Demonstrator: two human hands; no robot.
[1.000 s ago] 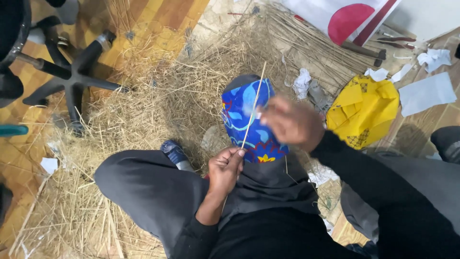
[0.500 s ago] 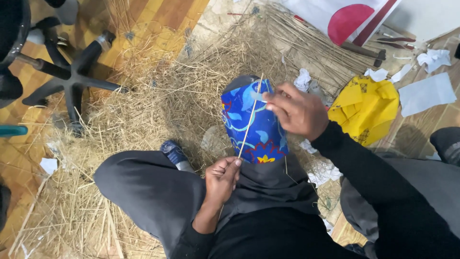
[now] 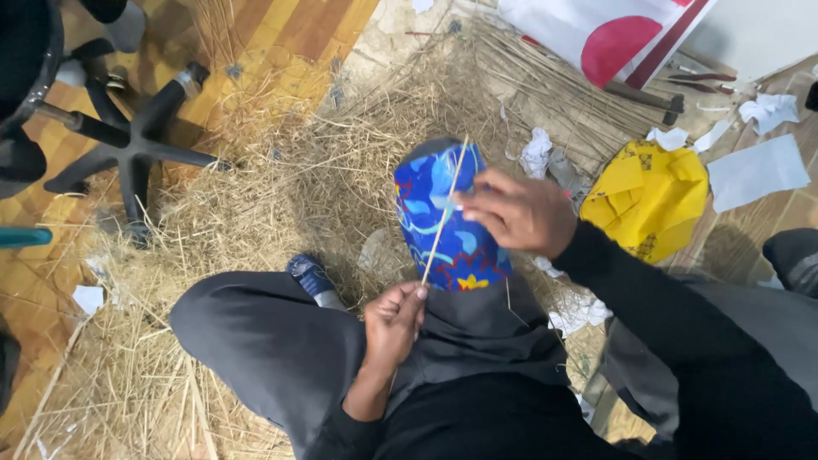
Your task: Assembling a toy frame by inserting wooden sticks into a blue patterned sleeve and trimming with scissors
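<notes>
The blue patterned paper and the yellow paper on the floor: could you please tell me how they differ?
The blue patterned paper carries lighter blue swirls and a yellow flower shape; the yellow paper is mostly plain with small dark marks. The blue one lies right in front of the person, under the thin stick held by both hands; the yellow one lies apart, untouched. The blue one looks smoothly curved, the yellow one crumpled. Both are paper pieces lying on the straw.

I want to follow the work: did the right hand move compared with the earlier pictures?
Yes. The right hand slid down and right along the thin stick, toward the yellow paper, over the blue patterned paper.
</notes>
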